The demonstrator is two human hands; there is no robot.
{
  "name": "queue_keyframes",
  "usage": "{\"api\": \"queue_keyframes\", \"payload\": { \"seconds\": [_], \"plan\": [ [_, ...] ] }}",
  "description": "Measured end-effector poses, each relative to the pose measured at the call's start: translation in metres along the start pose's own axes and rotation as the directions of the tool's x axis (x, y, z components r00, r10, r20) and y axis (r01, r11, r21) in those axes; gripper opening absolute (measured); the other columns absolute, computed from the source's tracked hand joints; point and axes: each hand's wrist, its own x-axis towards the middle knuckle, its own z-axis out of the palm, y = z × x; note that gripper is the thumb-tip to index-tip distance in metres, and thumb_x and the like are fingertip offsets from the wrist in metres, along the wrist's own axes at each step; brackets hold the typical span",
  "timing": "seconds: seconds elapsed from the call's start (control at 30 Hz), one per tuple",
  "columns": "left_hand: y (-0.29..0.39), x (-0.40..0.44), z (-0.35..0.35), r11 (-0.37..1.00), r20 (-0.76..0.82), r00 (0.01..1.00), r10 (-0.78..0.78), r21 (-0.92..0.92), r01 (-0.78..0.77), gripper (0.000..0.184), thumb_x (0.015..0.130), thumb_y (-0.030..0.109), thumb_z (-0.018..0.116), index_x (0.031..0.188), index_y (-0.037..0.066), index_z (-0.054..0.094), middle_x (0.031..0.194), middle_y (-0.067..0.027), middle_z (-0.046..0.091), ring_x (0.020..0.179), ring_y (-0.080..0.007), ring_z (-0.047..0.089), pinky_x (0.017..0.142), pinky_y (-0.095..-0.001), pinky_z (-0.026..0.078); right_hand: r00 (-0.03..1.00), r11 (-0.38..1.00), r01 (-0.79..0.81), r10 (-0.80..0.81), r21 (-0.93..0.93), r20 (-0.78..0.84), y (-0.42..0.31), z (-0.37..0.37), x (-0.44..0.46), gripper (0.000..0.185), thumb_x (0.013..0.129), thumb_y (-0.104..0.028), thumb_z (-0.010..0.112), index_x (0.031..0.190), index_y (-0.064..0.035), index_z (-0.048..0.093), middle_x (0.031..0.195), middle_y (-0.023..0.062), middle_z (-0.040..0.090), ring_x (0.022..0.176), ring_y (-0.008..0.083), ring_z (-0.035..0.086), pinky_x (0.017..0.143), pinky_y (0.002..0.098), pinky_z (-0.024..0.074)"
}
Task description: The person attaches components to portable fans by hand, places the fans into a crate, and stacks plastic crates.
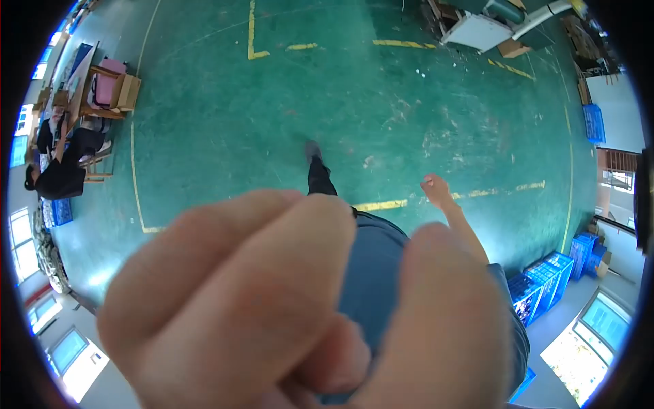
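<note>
My left hand [272, 300] is very close to the camera and fills the lower middle of the view, blurred. Its fingers are curled and pressed together, while the thumb stands apart on the right. No object shows in it, though its palm is partly hidden. Farther off, right of the middle, my right hand [436, 191] hangs over the green floor [340, 88] with its fingers folded in, and nothing shows in it. Below and between the hands is my blue shirt [371, 273]. One dark shoe [313, 150] of mine is on the floor.
Two people [65, 170] in dark clothes sit at a table on the left, near a cardboard box [127, 93]. Blue crates [545, 279] stand at the lower right. A white-topped unit [475, 32] is at the upper right. Yellow tape lines [381, 205] mark the floor.
</note>
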Motion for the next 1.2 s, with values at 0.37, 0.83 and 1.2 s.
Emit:
{"api": "queue_keyframes", "payload": {
  "seconds": [0.37,0.83,1.2],
  "plan": [
    [-0.328,0.15,0.009,0.977,-0.12,0.984,0.135,-0.151,-0.153,0.04,0.073,-0.007,0.056,0.112,0.004,0.051,0.086,-0.0157,0.06,0.061,-0.0261,0.059,0.051,-0.0343,0.048,0.863,0.911,-0.403,0.347,0.086,0.366,-0.104,0.032,0.165,0.027,0.09,-0.023,0.068,0.098,0.0024,0.066,0.078,0.0119,0.067,0.061,0.0173,0.065,0.054,0.0322,0.0521],
    [-0.731,0.384,0.148,0.922,-0.082,0.997,0.006,-0.386,-0.038,0.048,0.066,-0.015,0.054,0.108,0.007,0.057,0.081,-0.0097,0.061,0.054,-0.0218,0.055,0.046,-0.0304,0.044,0.867,0.962,-0.262,0.271,-0.078,0.418,-0.313,-0.058,0.633,0.024,0.084,-0.027,0.071,0.083,-0.0022,0.069,0.078,0.0158,0.071,0.068,0.0285,0.071,0.068,0.0404,0.0549],
    [-1.055,0.494,0.203,0.865,-0.056,0.982,-0.18,-0.484,0.131,0.059,0.071,-0.019,0.049,0.124,0.008,0.053,0.089,-0.0116,0.063,0.063,-0.0215,0.061,0.052,-0.0325,0.051,0.968,0.958,0.243,-0.249,0.152,0.022,-0.682,-0.159,1.017,0.03,0.088,-0.019,0.066,0.113,-0.0011,0.064,0.094,0.0148,0.07,0.087,0.0223,0.068,0.078,0.0344,0.0534]
  ]
}}
